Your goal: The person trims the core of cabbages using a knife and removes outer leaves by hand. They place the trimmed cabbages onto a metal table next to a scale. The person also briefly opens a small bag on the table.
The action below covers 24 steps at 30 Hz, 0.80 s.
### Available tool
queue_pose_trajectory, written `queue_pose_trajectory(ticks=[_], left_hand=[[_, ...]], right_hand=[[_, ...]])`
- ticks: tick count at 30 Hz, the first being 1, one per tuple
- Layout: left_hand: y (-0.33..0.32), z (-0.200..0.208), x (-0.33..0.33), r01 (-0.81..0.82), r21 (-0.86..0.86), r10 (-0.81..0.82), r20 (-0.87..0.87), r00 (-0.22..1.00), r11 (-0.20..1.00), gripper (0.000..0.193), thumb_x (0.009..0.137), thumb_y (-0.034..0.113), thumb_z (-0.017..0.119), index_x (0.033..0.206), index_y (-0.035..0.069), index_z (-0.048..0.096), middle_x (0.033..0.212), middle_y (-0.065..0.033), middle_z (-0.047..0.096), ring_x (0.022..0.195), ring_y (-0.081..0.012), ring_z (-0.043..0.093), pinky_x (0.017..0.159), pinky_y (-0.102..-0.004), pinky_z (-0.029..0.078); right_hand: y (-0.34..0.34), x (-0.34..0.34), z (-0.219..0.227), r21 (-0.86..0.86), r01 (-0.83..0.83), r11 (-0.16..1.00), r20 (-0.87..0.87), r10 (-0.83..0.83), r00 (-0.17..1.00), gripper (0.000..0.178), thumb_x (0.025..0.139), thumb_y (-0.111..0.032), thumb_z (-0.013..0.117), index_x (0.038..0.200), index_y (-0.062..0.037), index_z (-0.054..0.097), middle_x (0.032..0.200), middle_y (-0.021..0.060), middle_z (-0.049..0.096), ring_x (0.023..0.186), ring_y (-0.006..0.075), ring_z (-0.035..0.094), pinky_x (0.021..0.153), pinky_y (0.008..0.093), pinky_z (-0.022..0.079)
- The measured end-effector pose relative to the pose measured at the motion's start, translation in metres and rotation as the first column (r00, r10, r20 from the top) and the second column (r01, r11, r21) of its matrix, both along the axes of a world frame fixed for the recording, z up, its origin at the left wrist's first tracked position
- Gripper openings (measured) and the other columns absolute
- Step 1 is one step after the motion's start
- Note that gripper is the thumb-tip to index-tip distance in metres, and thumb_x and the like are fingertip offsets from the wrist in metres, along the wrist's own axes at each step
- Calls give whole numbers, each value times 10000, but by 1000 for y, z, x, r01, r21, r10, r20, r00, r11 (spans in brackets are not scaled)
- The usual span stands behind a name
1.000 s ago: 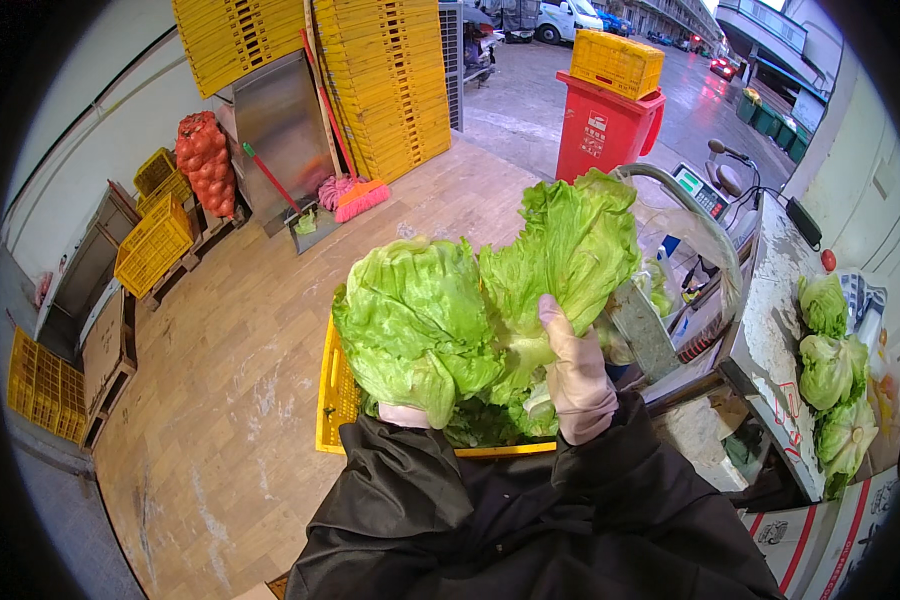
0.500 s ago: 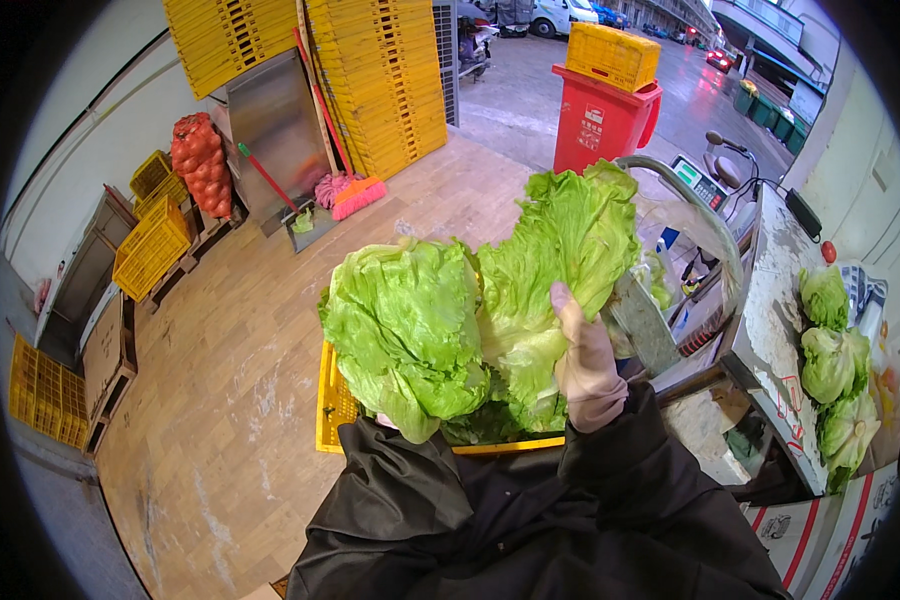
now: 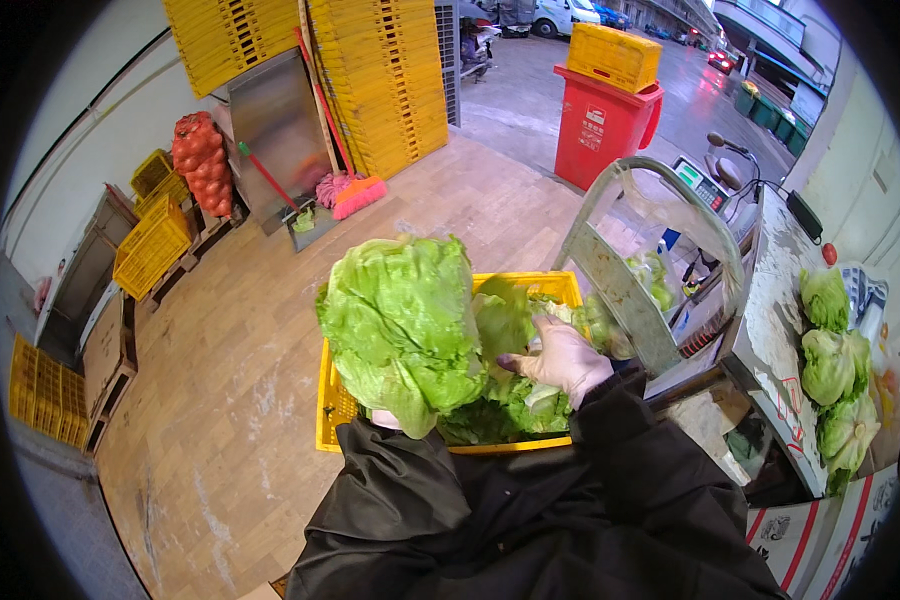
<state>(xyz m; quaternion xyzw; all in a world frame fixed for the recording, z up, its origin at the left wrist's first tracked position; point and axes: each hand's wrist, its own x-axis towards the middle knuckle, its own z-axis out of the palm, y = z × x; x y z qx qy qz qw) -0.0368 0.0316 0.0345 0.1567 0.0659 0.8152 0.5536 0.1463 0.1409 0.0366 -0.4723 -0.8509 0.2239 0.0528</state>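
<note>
A large green head of lettuce point(image 3: 400, 330) rests up on my left hand point(image 3: 386, 418). Only a bit of that hand shows beneath the leaves, at the cuff of the dark sleeve. My right hand point(image 3: 570, 362) is over the yellow crate point(image 3: 332, 400), its thumb and fingers apart. Just beyond its fingertips is a blurred loose lettuce leaf point(image 3: 503, 318), low in the crate. More lettuce leaves and trimmings point(image 3: 530, 408) lie inside the crate below my right hand.
A metal-framed stand point(image 3: 625, 300) is close on the right, beside a worn table point(image 3: 770, 300) bearing several lettuces point(image 3: 832, 362). Ahead are a red bin point(image 3: 605, 130), a pink broom point(image 3: 358, 196) and stacked yellow crates point(image 3: 380, 90). A red sack point(image 3: 203, 165) stands far left.
My right hand has let go of the bunch of lettuce leaves it held up and has opened. The leaves have dropped into the crate. The left hand's lettuce is nearly still.
</note>
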Motion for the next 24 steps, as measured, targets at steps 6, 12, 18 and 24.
queue_pose_trajectory(ticks=[6, 12, 18, 24], left_hand=[[9, -10, 8, 49, -9, -49, 21, 999, 999, 493, 957, 380, 485, 1355, 102, 399, 1308, -100, 489, 1163, -279, 493, 991, -450, 423], [2, -6, 14, -34, 6, 33, 50, 998, 999, 485, 960, 382, 471, 1340, 85, 417, 1278, -103, 505, 1137, -270, 494, 977, -415, 424], [6, -22, 10, 164, 105, -177, 134, 975, 981, 481, 962, 388, 461, 1333, 83, 430, 1289, -100, 504, 1141, -270, 498, 1007, -412, 399], [6, -46, 6, 75, -6, -75, 26, 997, 997, 462, 969, 332, 462, 1347, 71, 409, 1320, -108, 489, 1185, -264, 483, 1031, -409, 389]], right_hand=[[-25, -1, 1, -492, -306, 815, -844, -362, 395, 470, 932, -167, 592, 1355, -35, 433, 1150, 18, 578, 855, 60, 576, 683, 218, 493], [-37, -16, -1, -552, -454, 700, -832, -423, 359, 477, 848, 50, 550, 1308, -47, 468, 1215, 25, 557, 1026, 118, 544, 861, 269, 452], [-41, -19, -10, -325, -444, 835, -942, -248, 225, 327, 904, -61, 591, 1212, 0, 500, 1102, 30, 596, 925, 122, 592, 845, 281, 486], [-40, -20, -13, -486, -565, 666, -854, -499, 147, 329, 941, -135, 516, 1237, 1, 472, 1135, 71, 586, 1020, 150, 566, 902, 299, 463]])
